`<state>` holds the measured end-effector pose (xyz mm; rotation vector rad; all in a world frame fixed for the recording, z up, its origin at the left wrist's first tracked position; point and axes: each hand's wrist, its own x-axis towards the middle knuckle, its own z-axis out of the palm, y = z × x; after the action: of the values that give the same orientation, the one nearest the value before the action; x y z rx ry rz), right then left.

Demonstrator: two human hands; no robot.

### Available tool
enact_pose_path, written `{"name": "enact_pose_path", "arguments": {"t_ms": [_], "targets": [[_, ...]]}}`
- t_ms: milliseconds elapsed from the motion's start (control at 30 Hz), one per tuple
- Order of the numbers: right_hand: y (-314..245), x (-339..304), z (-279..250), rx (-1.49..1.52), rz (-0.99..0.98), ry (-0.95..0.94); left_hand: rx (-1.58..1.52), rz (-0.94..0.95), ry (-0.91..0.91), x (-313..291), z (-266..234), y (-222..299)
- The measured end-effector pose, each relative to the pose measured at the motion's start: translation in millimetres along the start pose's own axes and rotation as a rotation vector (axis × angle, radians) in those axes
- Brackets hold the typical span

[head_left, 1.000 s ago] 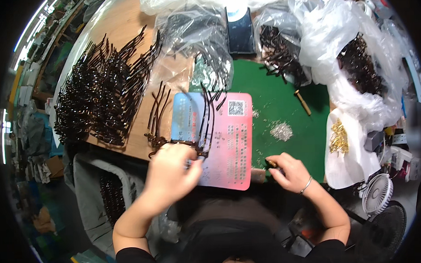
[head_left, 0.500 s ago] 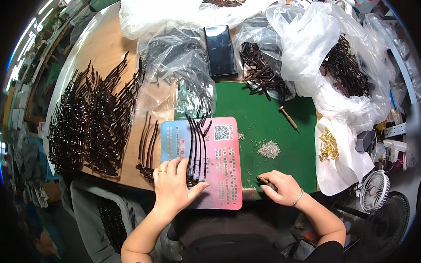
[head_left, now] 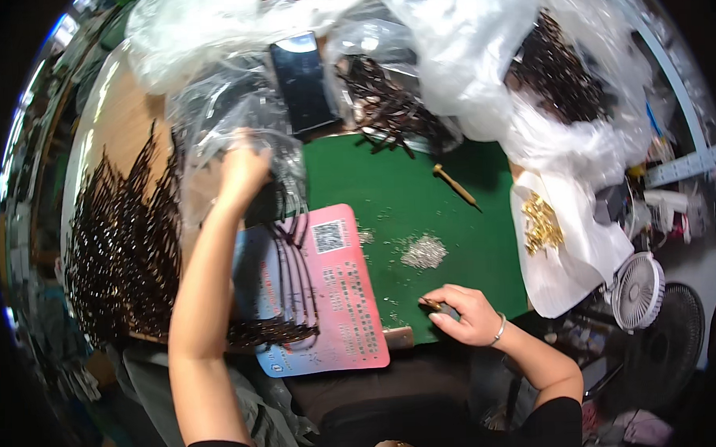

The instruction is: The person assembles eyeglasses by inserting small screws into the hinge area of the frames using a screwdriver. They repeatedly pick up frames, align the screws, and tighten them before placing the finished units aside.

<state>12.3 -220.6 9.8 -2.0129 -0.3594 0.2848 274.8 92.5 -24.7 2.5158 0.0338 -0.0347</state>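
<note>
My left hand is over a clear plastic bag beyond the card; its fingers are smeared by motion, and whether they grip anything cannot be made out. My right hand is closed around a short dark-handled tool near the table's front edge. Its working end is too small to tell. Slender dark brown strips, shaped like eyeglass temples, lie side by side on a pink and blue card. Small silver bits, like tiny screws, form a pile on the green mat.
A dense heap of glossy brown temple-like strips covers the left side. A brass-coloured screwdriver lies on the mat. Gold pieces rest on white paper at right. A black phone and bagged brown strips stand behind.
My left hand has left the strips on the card and moved away from me to the clear bag. My right hand still holds the tool. The whole view has shifted and turned slightly.
</note>
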Motion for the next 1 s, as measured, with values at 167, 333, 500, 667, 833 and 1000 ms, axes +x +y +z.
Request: {"name": "enact_pose_path", "arguments": {"t_ms": [167, 333, 500, 667, 833, 1000], "targets": [[5, 1, 0, 0.024, -0.032, -0.022, -0.724, -0.299, -0.170, -14, -33, 8], [0, -7, -10, 0.024, 0.009, -0.058, -0.714, -0.309, -0.309, -52, -59, 27], [-2, -39, -61, -0.106, 0.313, 0.225, -0.729, -0.071, -0.166, -158, -107, 57], [40, -4, -127, -0.787, 0.566, 0.540, -0.809, -0.008, -0.267, -226, -76, 104], [42, 22, -115, -0.896, 0.634, 0.420, -0.850, -0.136, -0.414, -259, -58, 76], [54, 14, -127, -0.830, 0.601, 0.456, -0.642, 0.278, -0.346, -263, -27, 78]]}}
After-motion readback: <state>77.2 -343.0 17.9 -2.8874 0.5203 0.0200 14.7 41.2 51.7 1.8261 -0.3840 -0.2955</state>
